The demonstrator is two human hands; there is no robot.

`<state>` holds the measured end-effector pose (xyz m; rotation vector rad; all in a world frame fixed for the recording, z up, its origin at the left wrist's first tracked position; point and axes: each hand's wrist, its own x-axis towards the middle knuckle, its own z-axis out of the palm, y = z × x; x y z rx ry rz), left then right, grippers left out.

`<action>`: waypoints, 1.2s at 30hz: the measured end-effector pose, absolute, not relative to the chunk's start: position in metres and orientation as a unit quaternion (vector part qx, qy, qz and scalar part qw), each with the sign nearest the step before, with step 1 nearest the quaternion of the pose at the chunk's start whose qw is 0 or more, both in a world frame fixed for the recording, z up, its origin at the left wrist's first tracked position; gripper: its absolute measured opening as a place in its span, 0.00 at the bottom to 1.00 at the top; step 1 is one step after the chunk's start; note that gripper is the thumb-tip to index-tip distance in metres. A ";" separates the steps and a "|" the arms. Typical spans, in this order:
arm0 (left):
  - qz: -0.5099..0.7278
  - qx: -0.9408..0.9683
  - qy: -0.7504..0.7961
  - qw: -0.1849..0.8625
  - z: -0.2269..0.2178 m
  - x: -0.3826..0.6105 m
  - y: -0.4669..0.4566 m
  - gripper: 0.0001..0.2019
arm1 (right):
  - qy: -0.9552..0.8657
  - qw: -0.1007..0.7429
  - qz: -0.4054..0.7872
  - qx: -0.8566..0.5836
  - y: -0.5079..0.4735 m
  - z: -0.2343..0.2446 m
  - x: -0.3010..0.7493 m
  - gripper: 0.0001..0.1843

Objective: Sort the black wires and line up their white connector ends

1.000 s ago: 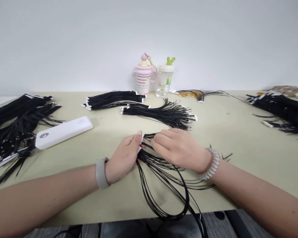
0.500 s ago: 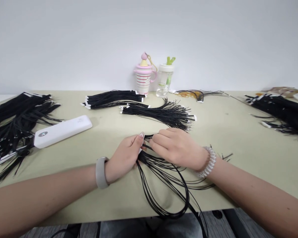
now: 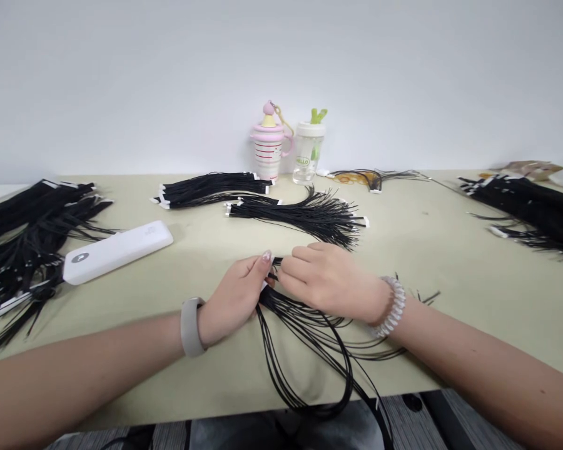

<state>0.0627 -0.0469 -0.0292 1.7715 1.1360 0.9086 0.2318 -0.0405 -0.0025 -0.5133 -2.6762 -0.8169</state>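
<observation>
Near the front of the table, my left hand (image 3: 241, 290) is closed on the white connector end of a bunch of black wires (image 3: 304, 319). Its thumb lies on top, and a sliver of white shows beneath. My right hand (image 3: 319, 278) is closed just to the right, nearly touching the left, with fingers curled round some of the black wires close to the connector. Its fingertips are mostly hidden. From under the hands the wires fan out to the right, and a thick loop hangs over the table's front edge.
Beyond the hands lies a loose wire bundle (image 3: 295, 215), with another tied-looking bundle (image 3: 211, 187) behind it. A white power bank (image 3: 119, 251) and a wire pile (image 3: 28, 231) are at left. A striped cup (image 3: 267, 153) and clear bottle (image 3: 307, 153) stand by the wall. More wires (image 3: 535, 206) lie right.
My right hand has shifted very slightly left, toward my left hand. The hanging wire loop has moved a little left. The whole view has shifted slightly.
</observation>
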 end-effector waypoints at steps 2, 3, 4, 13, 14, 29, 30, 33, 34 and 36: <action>0.363 0.704 0.455 0.406 -0.030 0.063 -0.048 0.17 | -0.931 0.138 -0.278 -0.192 -0.041 -0.002 0.232 0.13; 0.364 0.703 0.457 0.405 -0.030 0.063 -0.048 0.18 | -0.931 0.133 -0.274 -0.200 -0.041 -0.003 0.232 0.14; 0.364 0.702 0.460 0.404 -0.030 0.063 -0.048 0.18 | -0.931 0.129 -0.270 -0.211 -0.041 -0.003 0.232 0.14; 0.351 0.713 0.462 0.394 -0.031 0.062 -0.049 0.18 | -0.903 0.101 -0.294 -0.298 -0.047 -0.007 0.226 0.09; 0.352 0.714 0.461 0.393 -0.031 0.062 -0.048 0.18 | -0.899 0.100 -0.301 -0.303 -0.048 -0.007 0.225 0.08; 0.353 0.695 0.471 0.413 -0.029 0.061 -0.046 0.18 | -0.875 0.125 -0.273 -0.380 -0.053 -0.007 0.221 0.07; 0.351 0.691 0.481 0.410 -0.029 0.061 -0.047 0.19 | -0.880 0.125 -0.256 -0.379 -0.052 -0.006 0.223 0.07; 0.340 0.678 0.509 0.407 -0.030 0.062 -0.048 0.19 | -0.898 0.129 -0.198 -0.371 -0.047 -0.006 0.230 0.09; 0.341 0.679 0.509 0.404 -0.030 0.062 -0.048 0.19 | -0.899 0.138 -0.189 -0.370 -0.046 -0.007 0.232 0.11; 0.349 0.686 0.501 0.397 -0.030 0.063 -0.049 0.19 | -0.893 0.161 -0.191 -0.374 -0.044 -0.008 0.234 0.13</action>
